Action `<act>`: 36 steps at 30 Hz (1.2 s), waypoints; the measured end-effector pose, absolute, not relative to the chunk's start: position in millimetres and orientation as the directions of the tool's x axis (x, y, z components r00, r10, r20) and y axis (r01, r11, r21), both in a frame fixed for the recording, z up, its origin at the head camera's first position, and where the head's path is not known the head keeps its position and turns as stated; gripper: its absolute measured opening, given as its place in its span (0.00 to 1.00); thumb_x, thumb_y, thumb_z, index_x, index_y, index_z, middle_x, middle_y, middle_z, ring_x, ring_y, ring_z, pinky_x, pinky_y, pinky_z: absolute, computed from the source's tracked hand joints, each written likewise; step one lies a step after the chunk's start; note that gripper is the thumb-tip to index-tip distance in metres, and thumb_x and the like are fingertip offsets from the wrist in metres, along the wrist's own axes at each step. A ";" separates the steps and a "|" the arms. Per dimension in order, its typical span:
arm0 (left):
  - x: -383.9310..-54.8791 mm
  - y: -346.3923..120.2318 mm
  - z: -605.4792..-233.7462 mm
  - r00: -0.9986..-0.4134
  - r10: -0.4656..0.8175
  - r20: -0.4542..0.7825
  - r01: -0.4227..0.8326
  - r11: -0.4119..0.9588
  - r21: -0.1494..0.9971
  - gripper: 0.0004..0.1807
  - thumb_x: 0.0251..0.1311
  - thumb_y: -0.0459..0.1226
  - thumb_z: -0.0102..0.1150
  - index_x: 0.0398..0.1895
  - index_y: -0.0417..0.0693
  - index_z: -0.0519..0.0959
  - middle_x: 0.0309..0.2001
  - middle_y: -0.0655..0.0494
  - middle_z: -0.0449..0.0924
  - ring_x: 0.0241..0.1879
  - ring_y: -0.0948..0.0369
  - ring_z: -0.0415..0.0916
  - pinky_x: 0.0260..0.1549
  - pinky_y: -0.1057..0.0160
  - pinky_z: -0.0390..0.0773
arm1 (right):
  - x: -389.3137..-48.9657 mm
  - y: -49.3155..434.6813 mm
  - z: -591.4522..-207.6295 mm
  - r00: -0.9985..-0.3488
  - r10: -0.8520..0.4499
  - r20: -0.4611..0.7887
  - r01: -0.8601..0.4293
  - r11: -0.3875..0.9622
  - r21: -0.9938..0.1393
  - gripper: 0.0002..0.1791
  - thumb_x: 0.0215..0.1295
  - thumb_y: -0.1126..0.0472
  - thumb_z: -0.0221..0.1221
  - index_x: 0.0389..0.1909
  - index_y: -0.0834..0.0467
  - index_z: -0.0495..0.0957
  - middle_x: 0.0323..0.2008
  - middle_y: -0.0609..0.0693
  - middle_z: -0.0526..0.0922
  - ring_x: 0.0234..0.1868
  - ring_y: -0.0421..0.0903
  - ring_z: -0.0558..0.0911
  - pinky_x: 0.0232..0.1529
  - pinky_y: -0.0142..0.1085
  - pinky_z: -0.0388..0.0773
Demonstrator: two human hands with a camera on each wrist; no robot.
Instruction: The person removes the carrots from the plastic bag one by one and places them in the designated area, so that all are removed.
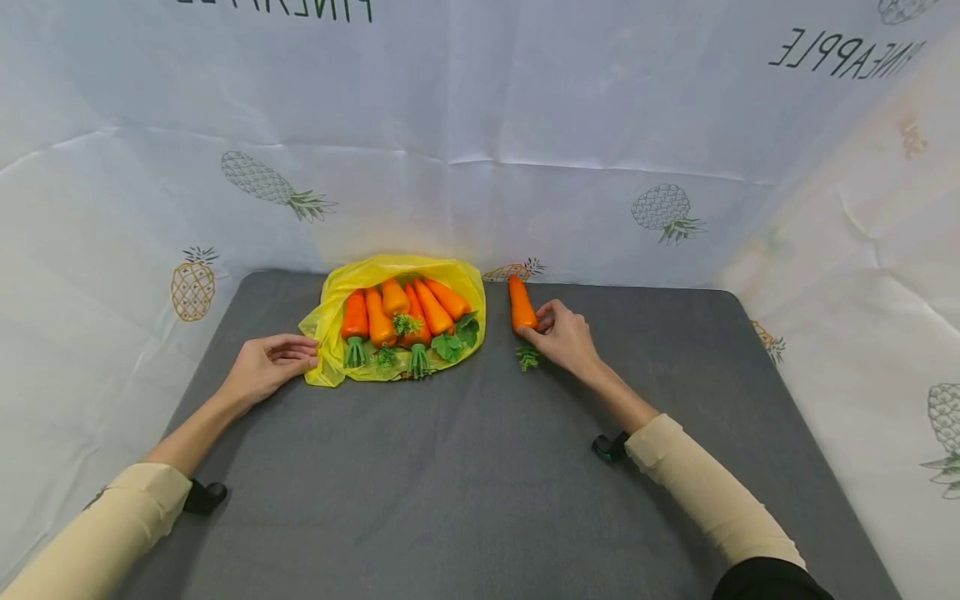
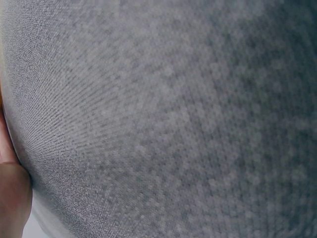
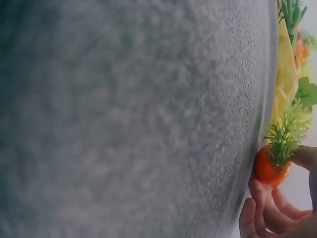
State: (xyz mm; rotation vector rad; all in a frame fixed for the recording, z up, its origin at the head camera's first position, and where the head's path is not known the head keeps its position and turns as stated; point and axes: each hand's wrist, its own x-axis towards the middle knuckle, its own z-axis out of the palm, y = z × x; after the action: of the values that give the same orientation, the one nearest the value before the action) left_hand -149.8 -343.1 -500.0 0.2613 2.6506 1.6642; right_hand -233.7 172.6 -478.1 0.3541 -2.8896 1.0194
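In the head view a yellow plastic bag (image 1: 330,367) lies spread near the table's back edge, with several orange carrots (image 1: 435,308) with green tops on it. My left hand (image 1: 262,371) pinches the bag's left edge at the fingertips. To the right of the bag, my right hand (image 1: 562,333) grips a single carrot (image 1: 521,304) near its leafy end, the tip pointing to the back. The right wrist view shows thumb and fingers around that carrot's (image 3: 270,171) top, with feathery green leaves (image 3: 285,131) hanging out. Only part of the left hand (image 2: 12,198) shows in the left wrist view.
A grey cloth (image 1: 450,483) covers the table. Behind and at the sides hangs a white curtain (image 1: 487,100) printed with pineapples. Dark wrist devices (image 1: 204,497) sit at the cuffs of both pale sleeves.
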 end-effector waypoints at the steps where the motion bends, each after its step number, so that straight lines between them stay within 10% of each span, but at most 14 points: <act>1: -149.9 -343.1 -500.1 -0.986 0.141 0.088 0.140 0.424 0.895 0.18 0.67 0.29 0.74 0.58 0.30 0.85 0.43 0.70 0.91 0.40 0.77 0.87 0.40 0.77 0.86 | -233.9 171.8 -478.7 -0.971 -0.199 0.130 -0.236 0.754 -0.613 0.26 0.68 0.46 0.74 0.53 0.62 0.80 0.39 0.61 0.92 0.34 0.54 0.89 0.39 0.48 0.88; 36: -149.7 -346.2 -499.8 -0.986 0.156 0.064 0.120 0.389 0.913 0.18 0.68 0.30 0.72 0.58 0.28 0.84 0.42 0.70 0.91 0.39 0.75 0.87 0.40 0.75 0.87 | -242.7 162.9 -452.5 -0.941 -0.251 0.227 -0.338 0.673 -0.658 0.26 0.72 0.48 0.71 0.55 0.66 0.80 0.41 0.61 0.93 0.37 0.55 0.89 0.40 0.47 0.86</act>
State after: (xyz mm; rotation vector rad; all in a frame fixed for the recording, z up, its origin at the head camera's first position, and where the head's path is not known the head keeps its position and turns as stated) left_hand -149.7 -346.2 -499.8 0.2576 2.5909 1.6998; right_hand -242.7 162.9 -452.5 0.4884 -2.7643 1.1239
